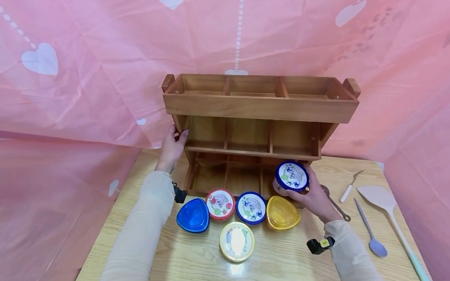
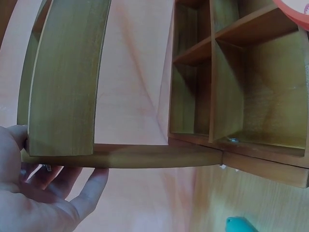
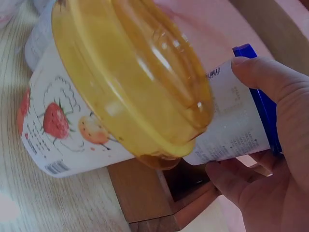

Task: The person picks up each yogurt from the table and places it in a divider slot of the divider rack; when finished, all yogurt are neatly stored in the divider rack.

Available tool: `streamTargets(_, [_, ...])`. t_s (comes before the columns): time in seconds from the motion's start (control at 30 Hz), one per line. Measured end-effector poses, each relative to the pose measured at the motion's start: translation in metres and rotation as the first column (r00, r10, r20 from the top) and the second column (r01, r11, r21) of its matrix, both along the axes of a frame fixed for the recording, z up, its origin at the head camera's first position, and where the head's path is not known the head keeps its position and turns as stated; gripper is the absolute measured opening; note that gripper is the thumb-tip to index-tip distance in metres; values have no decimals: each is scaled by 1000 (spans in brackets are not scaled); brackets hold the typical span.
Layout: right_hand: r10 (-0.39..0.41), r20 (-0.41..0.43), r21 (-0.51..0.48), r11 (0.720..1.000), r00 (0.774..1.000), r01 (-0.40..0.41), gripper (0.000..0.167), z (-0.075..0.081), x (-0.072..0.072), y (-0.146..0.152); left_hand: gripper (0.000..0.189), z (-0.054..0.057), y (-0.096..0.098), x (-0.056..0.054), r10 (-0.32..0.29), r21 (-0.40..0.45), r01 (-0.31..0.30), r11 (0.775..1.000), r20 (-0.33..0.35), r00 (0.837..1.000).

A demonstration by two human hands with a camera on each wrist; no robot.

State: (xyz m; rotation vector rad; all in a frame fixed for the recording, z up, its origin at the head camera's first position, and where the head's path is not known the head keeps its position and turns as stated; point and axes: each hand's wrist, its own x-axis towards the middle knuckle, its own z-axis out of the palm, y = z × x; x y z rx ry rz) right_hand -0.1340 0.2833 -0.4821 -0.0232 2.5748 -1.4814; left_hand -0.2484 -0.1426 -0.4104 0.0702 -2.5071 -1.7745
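My left hand (image 1: 171,149) grips the left side of a tiered wooden rack (image 1: 259,108), its thumb inside and its fingers around the outer edge of the frame. In the left wrist view the same hand (image 2: 53,193) holds the side rail near the middle shelf. My right hand (image 1: 316,197) holds a tub with a dark blue lid (image 1: 292,176) over the right end of the bottom shelf. In the right wrist view the tub's white printed side (image 3: 231,116) shows between thumb and fingers, partly hidden by a yellow-lidded tub (image 3: 130,82).
Before the rack stand a blue-lidded triangular tub (image 1: 193,216), a red-rimmed tub (image 1: 220,204), another blue-rimmed tub (image 1: 250,207) and a cream-rimmed tub (image 1: 237,242). On the right lie a white-handled tool (image 1: 347,192), a blue spoon (image 1: 376,246), a dark ladle (image 1: 338,207) and a spatula (image 1: 380,197).
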Motion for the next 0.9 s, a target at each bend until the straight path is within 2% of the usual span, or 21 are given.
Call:
streamTargets(0.23, [62,-9,41,997,998,-62,113,-9,-16,-2,47,-2,-1,-2,-3,11,3,1000,11,1000])
streamTargets(0.37, [77,10,57,995,997,-77,113,-15,-22,-2,48,-2,-1,-2,-4,18,3,1000,23,1000])
streamTargets(0.6, [104,33,68,992,994,-106,110,-30,-30,0,42,-1,0,0,4,45,-4,999,6,1000])
streamTargets(0.9, [121,97,104,986,988,-131,113,-30,-33,0,42,1,0,1,3,51,-4,999,16,1000])
